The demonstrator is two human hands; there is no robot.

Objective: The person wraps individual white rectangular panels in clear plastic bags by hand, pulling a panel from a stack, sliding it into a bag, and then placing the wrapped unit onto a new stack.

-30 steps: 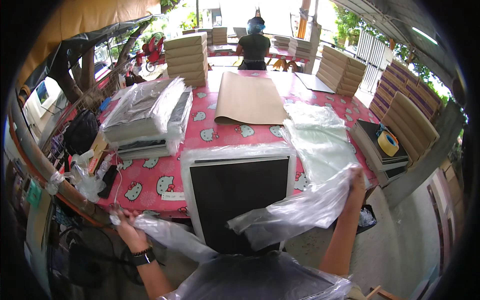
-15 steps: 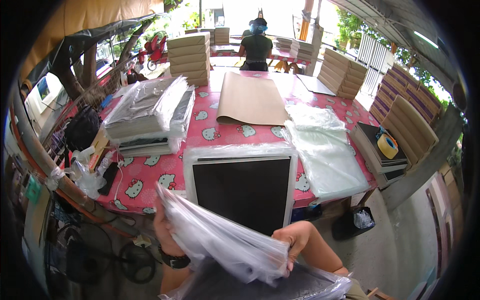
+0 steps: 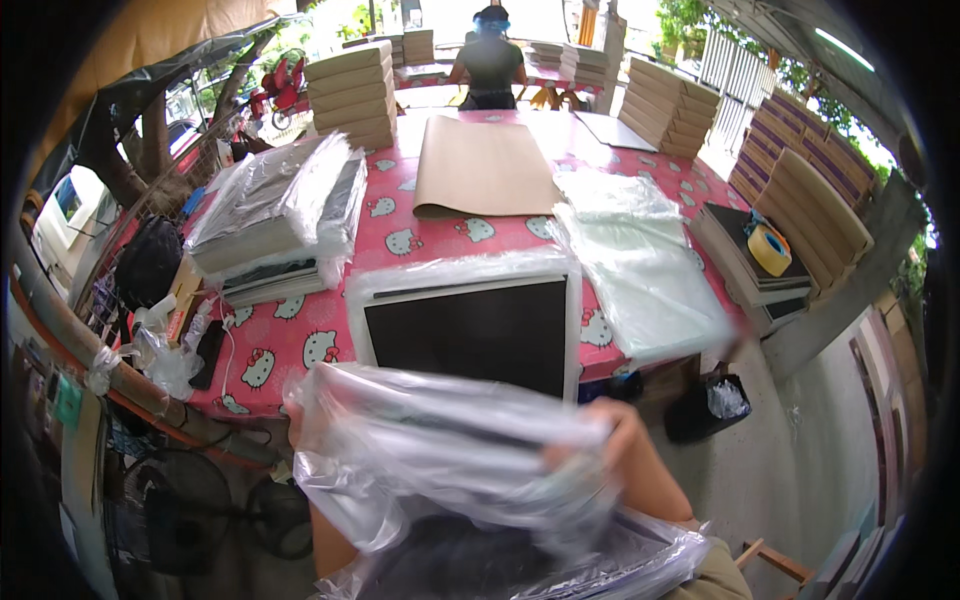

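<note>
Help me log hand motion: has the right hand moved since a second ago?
Yes, leftward and lower in view: the right hand was by the right edge of the clear plastic sheets; now it is below their near left corner.

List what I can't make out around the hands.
All in the head view:
Bare left hand: mostly hidden behind crumpled clear plastic sheeting; its grip is unclear.
Bare right hand: blurred; its exact hold is unclear.
Black rectangular panel ahead: lower end hidden behind the sheeting.
Dark flat plastic-covered item below: partly hidden by the sheeting, cut off by the lower edge.
</note>
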